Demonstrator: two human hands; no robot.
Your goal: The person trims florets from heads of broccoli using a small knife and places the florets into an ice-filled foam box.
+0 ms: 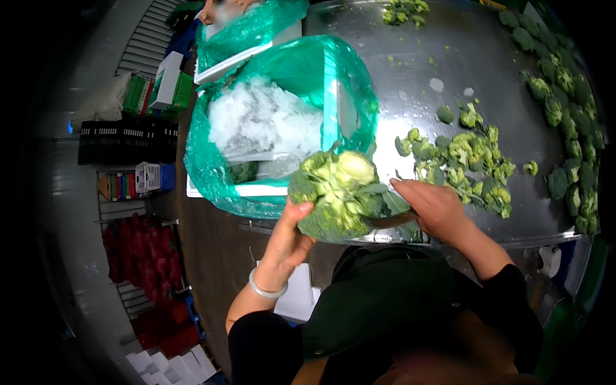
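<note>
My left hand (293, 236) holds a large broccoli head (332, 199) by its florets, with the pale cut stem turned up. On the other side, my right hand (438, 209) grips a knife (392, 220), its dark blade against the edge of the head beside some leaves. The knife's handle is hidden in my fingers. Just beyond the head stands a white foam box (197, 187) lined with green plastic film (211, 185), holding crushed ice (264, 120) and a dark broccoli head (243, 172). A pile of cut broccoli florets (474, 154) lies right of it on the metal table (481, 62).
More broccoli heads (565, 96) line the table's right side. Small florets (404, 12) lie at the far edge. Another person's hand (226, 10) is at a second lined foam box (236, 62). Crates (127, 142) and red net sacks (142, 250) stand on the left.
</note>
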